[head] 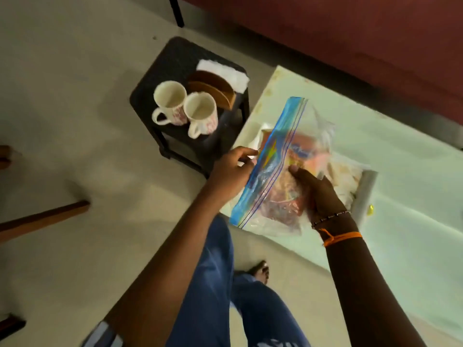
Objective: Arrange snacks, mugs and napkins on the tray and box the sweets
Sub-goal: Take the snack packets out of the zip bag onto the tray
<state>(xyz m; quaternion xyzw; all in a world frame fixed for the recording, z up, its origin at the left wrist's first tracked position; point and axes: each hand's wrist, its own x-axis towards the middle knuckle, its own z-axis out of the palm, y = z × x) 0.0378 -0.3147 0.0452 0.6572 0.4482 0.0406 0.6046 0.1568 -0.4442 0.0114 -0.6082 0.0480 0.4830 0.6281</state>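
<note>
A pale glass-topped table [390,156] fills the right half of the frame, its far end cut off at the right edge, with a dark red surface [350,33] behind it across the upper right. At upper centre stands a black plastic stool [175,63], which carries two empty white mugs [185,108] with pink print, side by side and touching, a brown wooden napkin holder [213,88] and a white napkin [225,71] behind it.

Over the table's near corner, at centre frame, a person holds a clear zip-top bag [270,161] with a blue seal strip. Inside are reddish and orange wrapped snacks, too blurred to name. The left hand [233,171] pinches the bag's sealed edge between thumb and fingertips; the right hand [318,191], a beaded bracelet and orange thread at its wrist, grips the bag's body from the side, thumb on top.

Beneath the bag lies a tray [363,194], mostly hidden, only its grey right rim showing plainly. A small yellow object [370,209] sits just beyond that rim, too small to identify. Blue jeans and a bare foot show at the bottom centre.
</note>
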